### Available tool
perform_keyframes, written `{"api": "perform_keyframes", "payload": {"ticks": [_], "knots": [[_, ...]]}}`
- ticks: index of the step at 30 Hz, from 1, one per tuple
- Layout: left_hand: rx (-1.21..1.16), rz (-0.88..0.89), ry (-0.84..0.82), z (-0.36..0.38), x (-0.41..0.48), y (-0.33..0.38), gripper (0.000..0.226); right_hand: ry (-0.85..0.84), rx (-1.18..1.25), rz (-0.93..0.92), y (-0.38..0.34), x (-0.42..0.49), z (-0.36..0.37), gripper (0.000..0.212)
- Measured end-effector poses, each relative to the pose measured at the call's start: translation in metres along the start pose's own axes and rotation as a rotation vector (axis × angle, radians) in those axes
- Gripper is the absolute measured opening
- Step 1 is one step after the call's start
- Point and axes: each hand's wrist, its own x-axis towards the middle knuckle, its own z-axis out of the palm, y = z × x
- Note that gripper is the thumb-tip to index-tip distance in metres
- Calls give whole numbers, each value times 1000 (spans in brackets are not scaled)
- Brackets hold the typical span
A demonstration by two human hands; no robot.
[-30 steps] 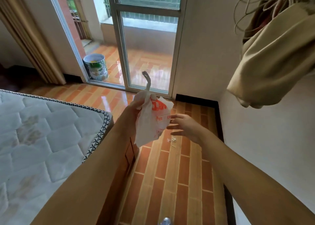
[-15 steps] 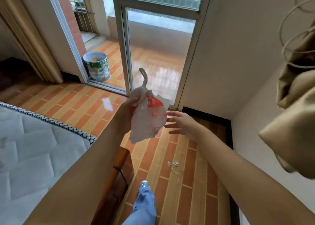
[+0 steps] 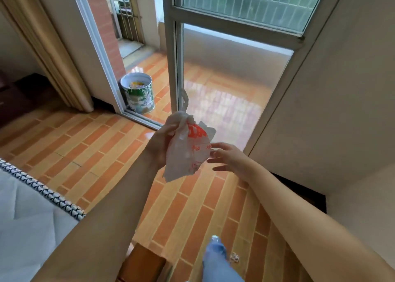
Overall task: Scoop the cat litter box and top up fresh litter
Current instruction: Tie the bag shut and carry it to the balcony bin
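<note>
Left hand [image 3: 162,140] is fisted round the gathered neck of a small white plastic bag [image 3: 188,153] with red print, held at mid-height over the tiled floor [image 3: 106,149]. The bag's twisted tail pokes up above the fist and the body hangs down, so its long axis is roughly vertical. Right hand [image 3: 228,159] is just right of the bag, fingers spread and relaxed, holding nothing. Its fingertips are at the bag's right side, but I can't tell if they touch it. No litter box or scoop is in view, and the bag's contents are not visible. A green-and-white tin [image 3: 137,95] with scraps inside stands far left of the bag, on the outer side of the open sliding door's frame [image 3: 173,67]. Mattress [image 3: 25,217] is near left, and a leg in blue jeans [image 3: 218,260] is at the bottom. Likely step is carrying the bag toward the doorway. If the tin is the drop point, it lies ahead and left of the grip. That makes the left hand the nearer one, and it already has the bag, with the right free to steady it.
</note>
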Motion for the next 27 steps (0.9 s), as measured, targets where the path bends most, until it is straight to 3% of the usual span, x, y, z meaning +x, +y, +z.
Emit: {"api": "perform_keyframes", "payload": {"ticks": [4, 14, 27], "knots": [[-1, 58, 113, -30, 50, 31, 24, -89, -13, -20, -33, 79, -10, 18], [-15, 115, 469, -108, 188, 113, 30, -315, -11, 6, -134, 274, -38, 26], [-110, 184, 659, -210, 285, 199, 18, -480, -155, 19, -210, 450, 14, 36]]}}
